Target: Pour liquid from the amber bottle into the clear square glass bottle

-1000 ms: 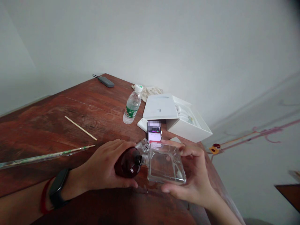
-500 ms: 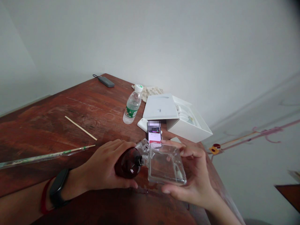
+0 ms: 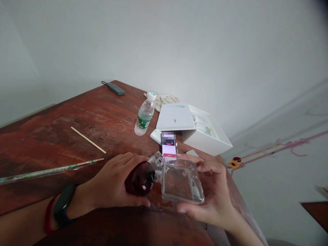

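My left hand (image 3: 120,181) is wrapped round a dark brown bottle (image 3: 138,181), tipped on its side with its black neck facing right. In my right hand (image 3: 212,191) is a clear square bottle (image 3: 180,181), its flat face turned up and its neck facing left. The two bottle mouths meet, or nearly so; I cannot tell whether they touch. Just behind the necks a second clear bottle (image 3: 156,158) shows its open mouth, mostly hidden. Small wet spots (image 3: 161,207) lie on the table below.
Farther back stand a water bottle (image 3: 145,114) and an open white box (image 3: 176,116), with a lit phone (image 3: 168,143) in front. A chopstick (image 3: 88,140) and a wrapped chopstick (image 3: 51,172) lie left. A grey device (image 3: 116,89) rests at the far edge of the wooden table (image 3: 58,126).
Almost nothing differs. The clear square bottle in my right hand has shifted very slightly, and my left hand holds the brown bottle in the same place.
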Available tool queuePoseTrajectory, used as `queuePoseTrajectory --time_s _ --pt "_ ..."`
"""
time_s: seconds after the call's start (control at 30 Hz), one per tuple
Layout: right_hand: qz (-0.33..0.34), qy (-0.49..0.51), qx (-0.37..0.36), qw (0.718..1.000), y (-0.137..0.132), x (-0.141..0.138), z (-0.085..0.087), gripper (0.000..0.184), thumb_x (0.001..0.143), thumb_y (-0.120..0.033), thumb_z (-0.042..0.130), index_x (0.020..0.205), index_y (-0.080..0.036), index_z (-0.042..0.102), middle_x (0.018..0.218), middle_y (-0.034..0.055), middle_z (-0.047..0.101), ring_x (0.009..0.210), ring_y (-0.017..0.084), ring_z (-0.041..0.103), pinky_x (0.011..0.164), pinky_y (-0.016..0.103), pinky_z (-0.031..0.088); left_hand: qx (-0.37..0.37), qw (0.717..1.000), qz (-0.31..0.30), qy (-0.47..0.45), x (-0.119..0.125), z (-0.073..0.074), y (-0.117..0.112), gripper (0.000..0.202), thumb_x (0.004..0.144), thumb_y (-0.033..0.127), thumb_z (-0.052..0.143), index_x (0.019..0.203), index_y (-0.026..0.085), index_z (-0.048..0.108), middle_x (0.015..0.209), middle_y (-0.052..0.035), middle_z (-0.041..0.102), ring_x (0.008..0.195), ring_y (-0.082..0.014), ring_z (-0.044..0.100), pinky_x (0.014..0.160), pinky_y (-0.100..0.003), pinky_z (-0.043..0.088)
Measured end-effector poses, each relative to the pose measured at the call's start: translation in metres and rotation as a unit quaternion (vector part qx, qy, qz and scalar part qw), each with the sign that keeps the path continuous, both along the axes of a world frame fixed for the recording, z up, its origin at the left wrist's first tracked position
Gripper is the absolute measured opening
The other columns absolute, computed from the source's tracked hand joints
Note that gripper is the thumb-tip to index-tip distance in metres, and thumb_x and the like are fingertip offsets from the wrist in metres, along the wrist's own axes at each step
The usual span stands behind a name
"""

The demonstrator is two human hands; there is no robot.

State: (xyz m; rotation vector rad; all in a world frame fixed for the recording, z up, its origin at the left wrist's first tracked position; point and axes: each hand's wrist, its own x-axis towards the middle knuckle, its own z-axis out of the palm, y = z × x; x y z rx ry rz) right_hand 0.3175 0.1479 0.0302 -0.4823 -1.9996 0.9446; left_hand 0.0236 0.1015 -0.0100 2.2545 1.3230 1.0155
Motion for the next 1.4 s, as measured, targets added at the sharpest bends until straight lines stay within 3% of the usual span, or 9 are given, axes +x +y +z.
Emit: queuePoseTrajectory --time_s 0.3,0.83,1.4 --pt "0.020 0.015 0.009 1.000 -0.0017 -0.0032 0.0021 0.078 0.080 -0.023 0.099 0.138 -0.034 0.048 0.152 0.0094 0.064 0.138 0.030 0.070 0.108 0.040 0.065 0.011 1.000 -0.002 0.001 0.0000 -0.0029 -0.0019 0.091 0.070 0.075 0.095 0.135 0.024 0.057 0.125 -0.0078 0.076 0.109 -0.0336 0.075 0.096 -0.045 0.057" --pt "0.022 0.007 0.033 0.999 -0.0051 -0.0056 0.0090 0.070 0.087 -0.025 0.094 0.138 -0.031 0.047 0.151 0.0084 0.063 0.140 0.025 0.069 0.115 0.032 0.060 0.018 1.000 -0.007 -0.001 0.0005 -0.0048 -0.0027 0.091 0.068 0.072 0.096 0.135 0.022 0.058 0.127 -0.0091 0.076 0.111 -0.0340 0.076 0.099 -0.046 0.059" --pt "-0.003 -0.023 0.039 0.999 -0.0044 0.0026 0.0053 0.084 0.073 -0.025 0.103 0.135 -0.032 0.047 0.153 0.0117 0.064 0.142 0.035 0.066 0.114 0.047 0.060 0.009 1.000 -0.009 -0.010 0.0009 -0.0062 -0.0026 0.092 0.070 0.074 0.094 0.138 0.024 0.058 0.126 -0.0084 0.076 0.110 -0.0332 0.076 0.098 -0.045 0.059"
